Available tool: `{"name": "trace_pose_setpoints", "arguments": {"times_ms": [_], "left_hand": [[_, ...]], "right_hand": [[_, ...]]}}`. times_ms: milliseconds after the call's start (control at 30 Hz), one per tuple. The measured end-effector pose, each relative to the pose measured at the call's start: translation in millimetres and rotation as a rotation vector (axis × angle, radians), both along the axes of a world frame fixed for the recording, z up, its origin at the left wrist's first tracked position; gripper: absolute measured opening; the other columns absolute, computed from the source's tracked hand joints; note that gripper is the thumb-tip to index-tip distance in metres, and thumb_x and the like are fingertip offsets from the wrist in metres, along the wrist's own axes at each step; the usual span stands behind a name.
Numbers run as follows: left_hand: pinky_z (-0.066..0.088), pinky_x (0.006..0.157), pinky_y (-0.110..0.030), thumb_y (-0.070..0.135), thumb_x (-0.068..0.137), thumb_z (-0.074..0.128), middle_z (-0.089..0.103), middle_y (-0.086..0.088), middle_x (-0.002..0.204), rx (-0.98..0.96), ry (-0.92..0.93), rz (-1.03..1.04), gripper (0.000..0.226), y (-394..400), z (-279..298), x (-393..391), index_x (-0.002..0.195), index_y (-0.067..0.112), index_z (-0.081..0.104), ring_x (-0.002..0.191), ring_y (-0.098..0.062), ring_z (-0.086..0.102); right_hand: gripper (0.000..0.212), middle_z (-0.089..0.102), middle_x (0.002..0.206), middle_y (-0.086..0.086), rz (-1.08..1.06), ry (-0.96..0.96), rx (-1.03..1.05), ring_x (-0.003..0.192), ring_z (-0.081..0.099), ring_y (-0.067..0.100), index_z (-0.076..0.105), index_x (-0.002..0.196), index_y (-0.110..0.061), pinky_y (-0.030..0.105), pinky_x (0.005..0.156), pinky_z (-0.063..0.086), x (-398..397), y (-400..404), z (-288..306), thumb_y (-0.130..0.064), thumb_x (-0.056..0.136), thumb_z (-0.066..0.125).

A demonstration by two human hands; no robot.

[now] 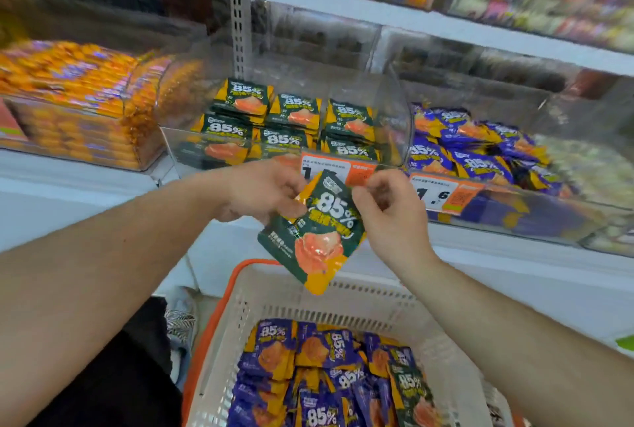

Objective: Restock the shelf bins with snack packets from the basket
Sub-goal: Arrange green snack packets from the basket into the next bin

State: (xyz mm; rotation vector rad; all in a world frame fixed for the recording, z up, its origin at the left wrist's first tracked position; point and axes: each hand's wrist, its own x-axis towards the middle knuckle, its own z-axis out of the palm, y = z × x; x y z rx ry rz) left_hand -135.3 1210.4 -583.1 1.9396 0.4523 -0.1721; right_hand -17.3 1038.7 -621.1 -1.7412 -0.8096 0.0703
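Note:
A dark green snack packet (317, 234) marked 85% hangs tilted above the basket. My left hand (264, 193) grips its upper left edge, and my right hand (387, 214) pinches its upper right edge. Straight ahead, a clear shelf bin (394, 107) holds neat stacks of matching green packets (291, 124). Below, the white basket (274, 292) with an orange rim carries several purple packets (308, 368) and one green packet (411, 392) at its right side.
A clear bin to the right holds loose purple packets (473, 148), with price tags (442, 193) on the bin fronts. Orange packets (79, 93) fill the bin at left. More stocked shelves run above.

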Motion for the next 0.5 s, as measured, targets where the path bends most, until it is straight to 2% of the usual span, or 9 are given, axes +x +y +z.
{"name": "trace_pose_setpoints", "arguments": {"times_ms": [100, 167, 200, 233, 300, 367, 400, 433, 500], "left_hand": [[0.045, 0.048, -0.021, -0.003, 0.093, 0.059, 0.062, 0.001, 0.062, -0.119, -0.222, 0.176, 0.021, 9, 15, -5, 0.075, 0.009, 0.056, 0.052, -0.011, 0.057], [0.048, 0.053, -0.024, 0.0, 0.092, 0.061, 0.062, -0.012, 0.074, -0.2, -0.331, 0.278, 0.012, 15, 19, -2, 0.086, -0.007, 0.055, 0.065, -0.02, 0.06], [0.048, 0.057, -0.027, 0.004, 0.091, 0.063, 0.059, -0.014, 0.086, -0.216, -0.363, 0.317, 0.019, 18, 19, 0, 0.095, -0.013, 0.054, 0.074, -0.024, 0.057], [0.047, 0.06, -0.03, 0.006, 0.09, 0.065, 0.055, -0.014, 0.095, -0.218, -0.384, 0.339, 0.025, 21, 20, 1, 0.1, -0.014, 0.054, 0.08, -0.027, 0.053], [0.046, 0.064, -0.031, 0.009, 0.092, 0.064, 0.054, -0.014, 0.097, -0.171, -0.419, 0.382, 0.023, 22, 21, 3, 0.098, -0.012, 0.056, 0.083, -0.026, 0.051], [0.046, 0.07, -0.029, 0.016, 0.094, 0.062, 0.06, -0.018, 0.089, 0.027, -0.481, 0.441, 0.023, 22, 25, 4, 0.078, -0.001, 0.058, 0.083, -0.018, 0.054], [0.046, 0.071, -0.024, 0.022, 0.094, 0.062, 0.066, -0.013, 0.088, 0.204, -0.513, 0.491, 0.026, 23, 28, 3, 0.073, 0.008, 0.061, 0.082, -0.011, 0.056], [0.046, 0.072, -0.02, 0.029, 0.094, 0.061, 0.07, -0.004, 0.087, 0.385, -0.541, 0.54, 0.025, 25, 30, 2, 0.073, 0.016, 0.064, 0.08, -0.008, 0.059], [0.049, 0.075, -0.028, 0.039, 0.091, 0.055, 0.072, 0.003, 0.089, 0.596, -0.58, 0.591, 0.022, 31, 31, -2, 0.077, 0.024, 0.065, 0.081, -0.013, 0.064]], "right_hand": [[0.029, 0.049, 0.065, -0.006, 0.0, -0.02, 0.121, 0.057, 0.044, 0.008, 0.049, 0.075, -0.024, 0.02, 0.055, 0.037, -5, -2, 22, -0.007, 0.087, 0.069], [0.029, 0.051, 0.064, -0.009, 0.059, 0.0, 0.119, 0.056, 0.045, 0.01, 0.051, 0.078, -0.025, 0.023, 0.054, 0.038, -9, 1, 35, -0.007, 0.085, 0.071], [0.029, 0.053, 0.066, -0.012, 0.093, 0.016, 0.106, 0.058, 0.047, 0.012, 0.052, 0.08, -0.027, 0.024, 0.055, 0.039, -11, 5, 40, -0.005, 0.085, 0.071], [0.03, 0.055, 0.068, -0.015, 0.116, 0.03, 0.088, 0.061, 0.049, 0.014, 0.055, 0.082, -0.028, 0.026, 0.057, 0.041, -12, 10, 45, -0.002, 0.085, 0.07], [0.033, 0.06, 0.075, -0.009, 0.109, 0.073, 0.053, 0.069, 0.051, 0.018, 0.062, 0.082, -0.028, 0.029, 0.063, 0.044, -11, 23, 53, 0.004, 0.085, 0.067], [0.032, 0.062, 0.079, 0.01, 0.069, 0.177, 0.034, 0.073, 0.054, 0.02, 0.067, 0.082, -0.027, 0.033, 0.066, 0.047, -4, 39, 63, 0.005, 0.085, 0.066], [0.029, 0.062, 0.081, 0.015, 0.049, 0.229, 0.025, 0.073, 0.054, 0.02, 0.068, 0.082, -0.026, 0.032, 0.065, 0.047, 1, 48, 69, 0.003, 0.086, 0.066], [0.027, 0.062, 0.082, 0.013, 0.027, 0.265, 0.009, 0.072, 0.054, 0.018, 0.068, 0.083, -0.025, 0.029, 0.063, 0.046, 7, 58, 77, 0.002, 0.087, 0.065], [0.024, 0.063, 0.089, 0.006, -0.022, 0.31, -0.013, 0.073, 0.055, 0.016, 0.068, 0.087, -0.023, 0.025, 0.058, 0.044, 24, 80, 91, 0.0, 0.09, 0.063]]}}
